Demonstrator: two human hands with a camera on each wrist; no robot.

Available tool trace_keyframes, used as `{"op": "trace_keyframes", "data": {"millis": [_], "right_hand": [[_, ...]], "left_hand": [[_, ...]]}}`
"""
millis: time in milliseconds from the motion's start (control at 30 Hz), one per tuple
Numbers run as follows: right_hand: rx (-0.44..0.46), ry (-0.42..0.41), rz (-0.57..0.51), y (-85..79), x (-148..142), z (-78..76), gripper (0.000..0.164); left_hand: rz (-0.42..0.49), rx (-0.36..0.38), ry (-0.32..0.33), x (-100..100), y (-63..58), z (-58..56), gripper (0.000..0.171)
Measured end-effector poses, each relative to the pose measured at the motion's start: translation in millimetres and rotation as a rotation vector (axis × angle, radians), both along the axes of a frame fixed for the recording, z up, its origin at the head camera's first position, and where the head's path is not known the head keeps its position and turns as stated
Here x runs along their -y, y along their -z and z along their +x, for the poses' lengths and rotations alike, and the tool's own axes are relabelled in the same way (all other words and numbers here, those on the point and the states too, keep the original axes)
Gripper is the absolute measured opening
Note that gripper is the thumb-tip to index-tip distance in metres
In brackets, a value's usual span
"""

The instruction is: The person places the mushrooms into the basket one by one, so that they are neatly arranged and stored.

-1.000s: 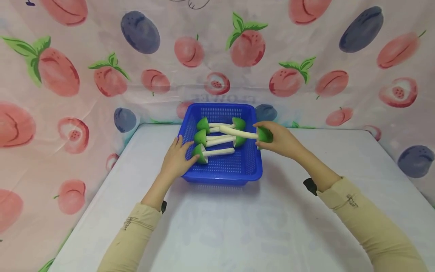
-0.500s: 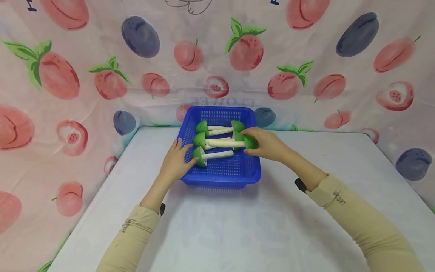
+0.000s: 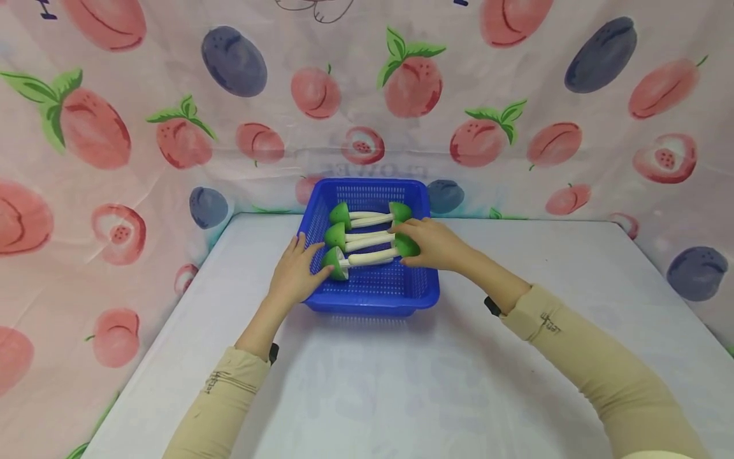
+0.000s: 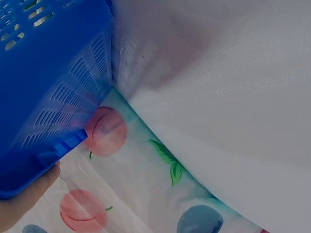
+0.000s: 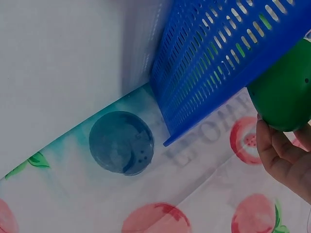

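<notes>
Inside a blue plastic basket (image 3: pixel 367 302) lie several toy mushrooms with green domed caps and white stems. My right hand (image 3: pixel 437 245) grips one toy mushroom (image 3: pixel 373 257) by its cap at the basket's right side, stem pointing left. That stem overlaps the stem of the front mushroom (image 3: pixel 332 262), whose cap faces left. The right wrist view shows my fingertips against the green cap (image 5: pixel 284 92) beside the rim. My left hand (image 3: pixel 291 271) holds the basket's left rim, thumb close to the front mushroom's cap. In the left wrist view, fingers (image 4: pixel 36 191) lie along the rim.
A white-covered table (image 3: pixel 367 382) carries the basket near its back edge. Behind it hangs a pink cloth (image 3: pixel 344 38) printed with fruit. A pair of mushrooms (image 3: pixel 369 220) lies at the basket's back, with others in the middle row.
My right hand has moved left and toward the front of the basket, carrying the mushroom from above the right rim down beside the front one. My left hand stays on the left rim.
</notes>
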State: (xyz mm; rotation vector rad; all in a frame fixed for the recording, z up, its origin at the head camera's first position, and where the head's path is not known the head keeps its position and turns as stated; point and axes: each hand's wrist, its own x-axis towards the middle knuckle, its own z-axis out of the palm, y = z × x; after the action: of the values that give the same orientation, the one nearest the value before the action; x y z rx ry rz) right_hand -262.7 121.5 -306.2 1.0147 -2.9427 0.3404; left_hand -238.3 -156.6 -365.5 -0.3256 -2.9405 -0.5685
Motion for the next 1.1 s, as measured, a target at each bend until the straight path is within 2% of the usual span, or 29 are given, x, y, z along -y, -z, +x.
{"op": "trace_keyframes", "data": {"millis": [233, 600, 1100], "right_hand": [[0.012, 0.001, 0.018, 3.2, 9.1, -6.5, 0.057], [0.103, 0.025, 0.069, 16.6, 18.1, -13.3, 0.054], [0.116, 0.017, 0.047, 37.3, 18.9, -20.5, 0.050]], "left_hand": [[0.002, -0.004, 0.001, 0.7, 1.0, -0.7, 0.061], [0.009, 0.006, 0.002, 0.7, 0.6, -0.8, 0.061], [0.007, 0.011, -0.003, 1.2, 0.6, -1.9, 0.060]]}}
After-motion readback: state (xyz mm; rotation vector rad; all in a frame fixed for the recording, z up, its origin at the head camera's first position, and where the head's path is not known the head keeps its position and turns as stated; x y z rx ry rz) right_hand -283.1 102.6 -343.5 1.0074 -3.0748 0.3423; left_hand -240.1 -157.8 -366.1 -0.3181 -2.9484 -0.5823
